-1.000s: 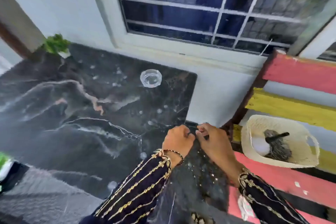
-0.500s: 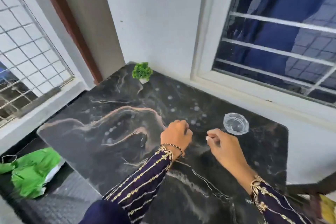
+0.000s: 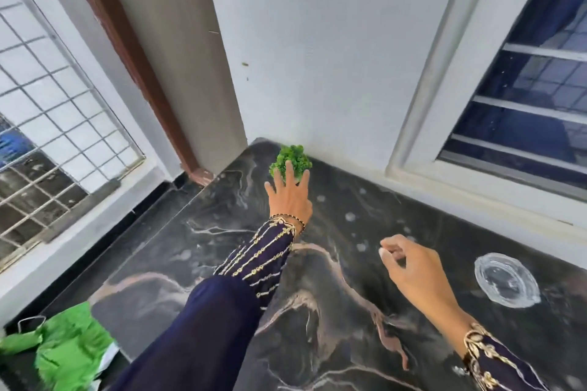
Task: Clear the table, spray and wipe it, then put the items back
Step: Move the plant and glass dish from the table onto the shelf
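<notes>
The table (image 3: 317, 311) has a dark marble-patterned top with pale and pinkish veins and scattered light spots across its surface. It stands in a corner, its far edge against a white wall (image 3: 317, 57) and its right side beneath a window (image 3: 524, 89) with white bars.

Two items stand on it. A small green plant (image 3: 290, 160) sits at the far corner, close to the wall. A clear glass dish (image 3: 505, 279) sits on the right part of the top, well apart from the plant.

The left hand (image 3: 289, 197) is stretched out toward the plant with fingers spread apart; the fingertips overlap the lower foliage, but whether they touch it cannot be told. Nothing is clamped in this hand. A beaded bracelet (image 3: 290, 219) circles the wrist, above a dark blue sleeve (image 3: 254, 263) with gold embroidery.

The right hand (image 3: 413, 267) hovers over the middle of the table, between the plant and the dish, fingers curled loosely with thumb and forefinger close together. Whether it holds anything cannot be told.

To the left, a brown door frame (image 3: 127, 47) runs beside a white metal grille (image 3: 57, 111). On the floor by the table's near left corner lies a green bag (image 3: 66, 355).
</notes>
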Motion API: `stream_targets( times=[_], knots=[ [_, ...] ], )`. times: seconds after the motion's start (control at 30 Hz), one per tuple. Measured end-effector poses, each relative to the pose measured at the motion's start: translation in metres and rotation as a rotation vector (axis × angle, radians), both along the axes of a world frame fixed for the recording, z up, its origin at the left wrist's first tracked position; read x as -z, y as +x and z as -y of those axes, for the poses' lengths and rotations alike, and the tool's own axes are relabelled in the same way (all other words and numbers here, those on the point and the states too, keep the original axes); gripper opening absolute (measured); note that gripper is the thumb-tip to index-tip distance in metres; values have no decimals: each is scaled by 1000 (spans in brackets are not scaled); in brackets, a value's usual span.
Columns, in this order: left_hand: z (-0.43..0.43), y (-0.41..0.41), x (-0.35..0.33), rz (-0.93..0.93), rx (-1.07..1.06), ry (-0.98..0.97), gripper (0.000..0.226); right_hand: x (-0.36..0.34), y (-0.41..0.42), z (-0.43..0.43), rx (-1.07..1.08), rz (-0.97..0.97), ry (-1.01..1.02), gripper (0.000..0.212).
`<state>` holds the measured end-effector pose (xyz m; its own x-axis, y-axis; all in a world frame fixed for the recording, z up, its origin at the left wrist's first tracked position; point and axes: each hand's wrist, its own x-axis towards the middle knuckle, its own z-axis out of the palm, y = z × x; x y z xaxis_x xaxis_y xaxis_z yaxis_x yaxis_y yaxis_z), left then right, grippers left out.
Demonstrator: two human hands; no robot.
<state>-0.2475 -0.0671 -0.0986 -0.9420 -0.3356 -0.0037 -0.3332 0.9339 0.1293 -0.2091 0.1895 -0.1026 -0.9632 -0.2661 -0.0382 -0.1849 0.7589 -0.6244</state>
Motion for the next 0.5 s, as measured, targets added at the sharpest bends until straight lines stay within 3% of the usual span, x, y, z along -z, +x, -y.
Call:
stream_targets(
  times=[0.13,0.5],
  knots=[
    [22,-38,7,-15,-40,38,74,4,-10,3,21,30,6,12],
    [49,-79,20,-133,-31,117,42,12,-15,-27,156,66,-1,9]
  ],
)
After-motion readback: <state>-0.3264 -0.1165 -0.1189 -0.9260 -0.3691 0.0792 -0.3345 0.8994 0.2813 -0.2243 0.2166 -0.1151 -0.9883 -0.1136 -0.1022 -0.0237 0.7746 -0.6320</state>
